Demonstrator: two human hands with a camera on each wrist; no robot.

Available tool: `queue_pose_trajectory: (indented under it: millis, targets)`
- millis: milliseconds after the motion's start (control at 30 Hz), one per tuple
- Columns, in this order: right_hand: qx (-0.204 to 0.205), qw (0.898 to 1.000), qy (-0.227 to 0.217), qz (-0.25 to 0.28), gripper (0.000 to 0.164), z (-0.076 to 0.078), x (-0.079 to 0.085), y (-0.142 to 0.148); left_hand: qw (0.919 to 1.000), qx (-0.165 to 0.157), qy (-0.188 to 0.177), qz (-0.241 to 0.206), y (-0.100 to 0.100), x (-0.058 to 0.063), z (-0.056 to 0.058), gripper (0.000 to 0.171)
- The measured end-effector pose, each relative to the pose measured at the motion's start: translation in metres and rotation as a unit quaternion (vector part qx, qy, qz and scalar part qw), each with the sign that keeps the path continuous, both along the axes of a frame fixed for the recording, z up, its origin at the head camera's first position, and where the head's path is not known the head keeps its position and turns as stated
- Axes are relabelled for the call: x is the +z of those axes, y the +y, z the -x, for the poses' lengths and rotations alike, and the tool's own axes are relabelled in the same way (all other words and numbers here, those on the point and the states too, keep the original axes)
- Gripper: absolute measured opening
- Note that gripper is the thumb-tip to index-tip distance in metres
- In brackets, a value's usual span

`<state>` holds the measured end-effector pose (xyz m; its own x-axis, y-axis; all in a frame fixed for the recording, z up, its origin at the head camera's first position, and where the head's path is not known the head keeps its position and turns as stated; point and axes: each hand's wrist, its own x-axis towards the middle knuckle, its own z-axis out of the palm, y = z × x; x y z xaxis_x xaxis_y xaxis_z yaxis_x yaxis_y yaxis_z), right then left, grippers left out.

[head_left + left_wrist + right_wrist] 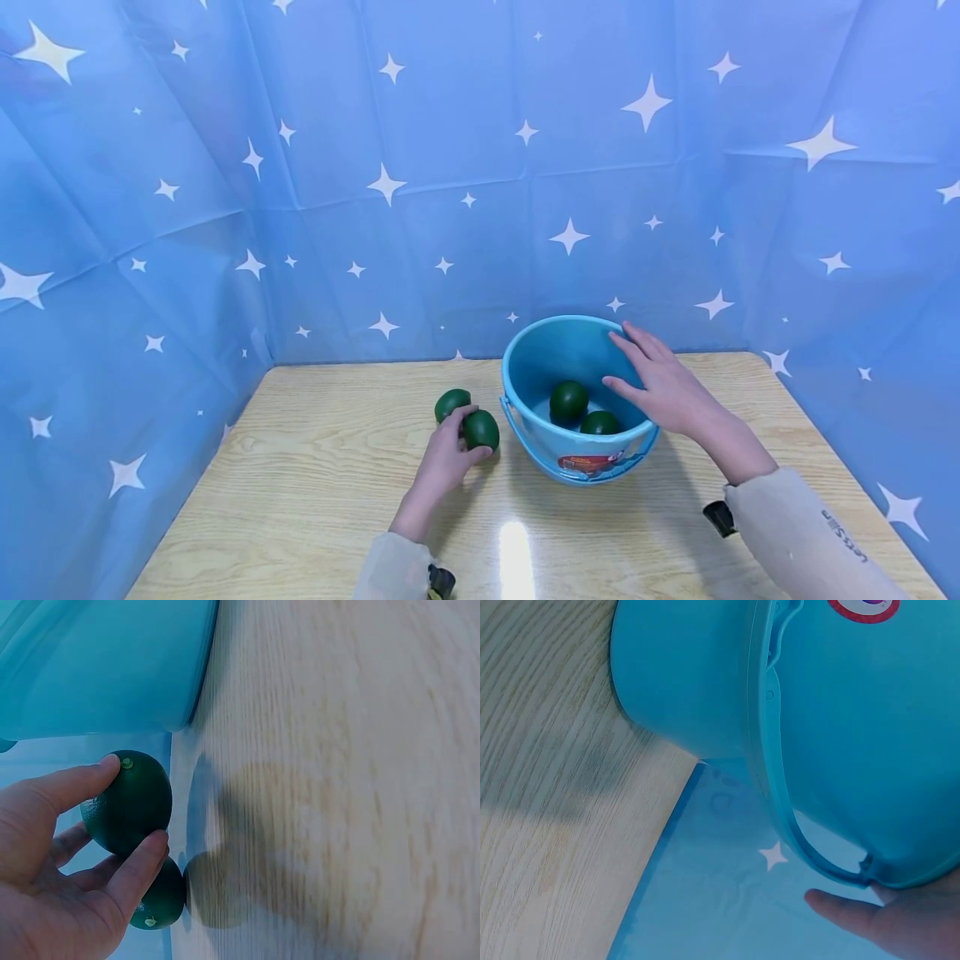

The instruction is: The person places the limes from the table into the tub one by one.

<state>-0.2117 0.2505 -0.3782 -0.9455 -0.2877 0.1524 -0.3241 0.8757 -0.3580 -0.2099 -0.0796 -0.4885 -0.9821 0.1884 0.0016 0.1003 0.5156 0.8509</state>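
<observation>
My left hand pinches a dark green lime between thumb and fingers, just left of the bucket. Behind it, another lime lies on the table, partly hidden by the fingers. A light blue bucket stands tilted in view, with its handle hanging down the front. Inside, near the bottom, lie one lime and a second lime. My right hand is at the bucket's right rim, its fingers stretched out and its thumb over the opening. The right wrist view shows part of this hand beside the handle's hinge.
The wood-grain table carries the bucket and the loose lime. Blue cloth with white stars hangs along the back and both sides. A red label marks the bucket's front.
</observation>
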Motion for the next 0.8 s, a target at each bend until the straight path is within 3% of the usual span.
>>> queue_pose_trajectory:
  millis: [800]
  targets:
    - [0.001,1.000,-0.001,0.001,0.075,-0.0006,0.0011,-0.0003,0.9999,0.005,-0.003,-0.012,-0.0005,0.0053,-0.0019,0.067]
